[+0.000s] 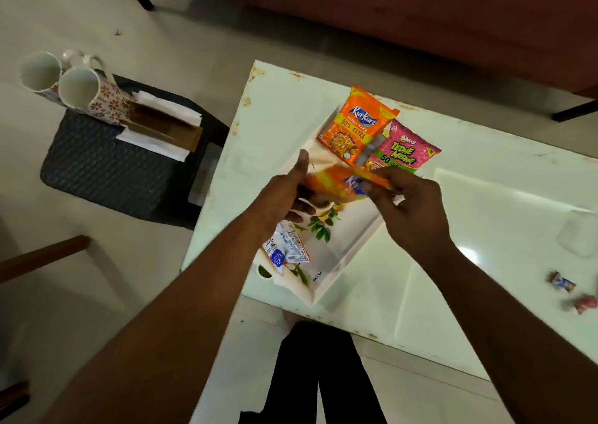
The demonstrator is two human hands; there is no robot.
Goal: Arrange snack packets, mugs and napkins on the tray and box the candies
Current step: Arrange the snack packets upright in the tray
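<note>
A white tray (pixel 351 249) with a leaf print lies on the white table. At its far end rest an orange Kurkure packet (pixel 356 124) and a pink Bingo packet (pixel 404 150). Both hands hold a second orange Kurkure packet (pixel 343 185) above the tray's middle, blurred: my left hand (pixel 286 197) grips its left end, my right hand (pixel 409 203) pinches its right end. Another packet (pixel 288 249) lies back side up at the tray's near left. Two floral mugs (pixel 81 88) and folded napkins (pixel 161 125) stand on a dark stool at left. Two wrapped candies (pixel 572 294) lie at the table's right.
The dark woven stool (pixel 106 168) stands left of the table on a pale floor. A clear plastic box (pixel 579 232) sits near the table's right edge. A dark red sofa (pixel 420 19) runs along the far side. A wooden chair part (pixel 42 255) shows at the left.
</note>
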